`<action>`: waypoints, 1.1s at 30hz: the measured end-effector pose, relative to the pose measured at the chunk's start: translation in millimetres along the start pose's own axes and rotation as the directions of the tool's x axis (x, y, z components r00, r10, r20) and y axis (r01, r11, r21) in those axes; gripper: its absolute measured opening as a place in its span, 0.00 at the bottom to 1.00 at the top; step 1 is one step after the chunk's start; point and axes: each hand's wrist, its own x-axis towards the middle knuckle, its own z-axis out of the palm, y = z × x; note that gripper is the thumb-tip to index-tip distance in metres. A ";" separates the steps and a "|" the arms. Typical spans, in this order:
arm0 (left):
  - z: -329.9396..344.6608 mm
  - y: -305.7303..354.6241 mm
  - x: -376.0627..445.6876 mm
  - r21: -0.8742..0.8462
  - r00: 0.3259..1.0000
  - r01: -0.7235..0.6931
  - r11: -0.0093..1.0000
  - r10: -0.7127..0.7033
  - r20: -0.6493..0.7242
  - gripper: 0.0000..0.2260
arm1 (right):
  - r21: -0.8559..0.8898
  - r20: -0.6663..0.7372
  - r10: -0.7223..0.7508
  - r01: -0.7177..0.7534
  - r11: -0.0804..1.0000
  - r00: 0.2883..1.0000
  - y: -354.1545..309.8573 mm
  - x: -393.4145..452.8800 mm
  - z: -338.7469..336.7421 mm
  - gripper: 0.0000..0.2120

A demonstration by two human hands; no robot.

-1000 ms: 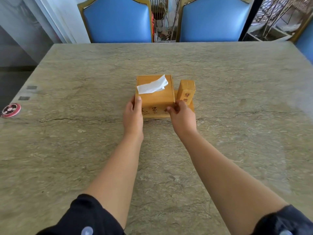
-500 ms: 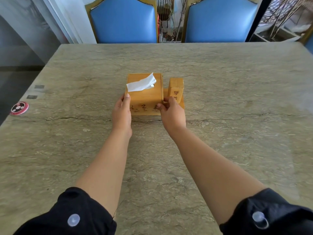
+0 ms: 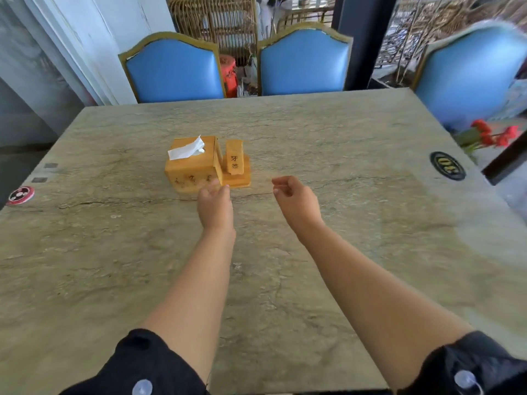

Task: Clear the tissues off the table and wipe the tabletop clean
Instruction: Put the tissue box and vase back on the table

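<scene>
I am seeing the wooden tissue box [image 3: 194, 163] sitting mid-surface [image 3: 342, 223], one tissue [image 3: 186, 149] poking up for pulling. My left hand [image 3: 215, 205] is hovering loose-fingered at its front corner; my right hand [image 3: 295, 201] is hanging relaxed, gripping nothing, well clear.

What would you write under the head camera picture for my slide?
Two bare hands, left hand and right hand, hover near a wooden tissue box on a stone table.

A wooden tissue box [image 3: 191, 163] stands upright on the counter [image 3: 313, 252], left of centre, one white tissue [image 3: 186, 149] seemingly crumpled, poking from its top.
</scene>
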 end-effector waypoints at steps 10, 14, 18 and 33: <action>108.5 -14.8 -243.3 -0.102 0.933 -0.059 0.993 0.091 0.347 0.09 | -0.058 -0.151 -0.027 0.018 0.998 0.988 59.1 -124.9 -228.0 0.11; 155.8 -28.4 -310.0 -0.069 0.888 -0.048 0.997 0.074 0.454 0.09 | -0.056 -0.206 -0.022 0.010 0.998 0.978 94.1 -153.8 -305.6 0.11; 207.7 -39.0 -346.0 -0.017 0.849 -0.076 0.997 0.074 0.523 0.09 | 0.005 -0.262 0.027 -0.027 1.000 0.965 129.0 -157.6 -368.8 0.10; 453.8 -85.9 -337.5 -0.042 0.857 -0.028 0.999 0.045 0.513 0.11 | 0.036 -0.253 0.129 -0.124 0.992 0.959 253.8 19.5 -511.9 0.17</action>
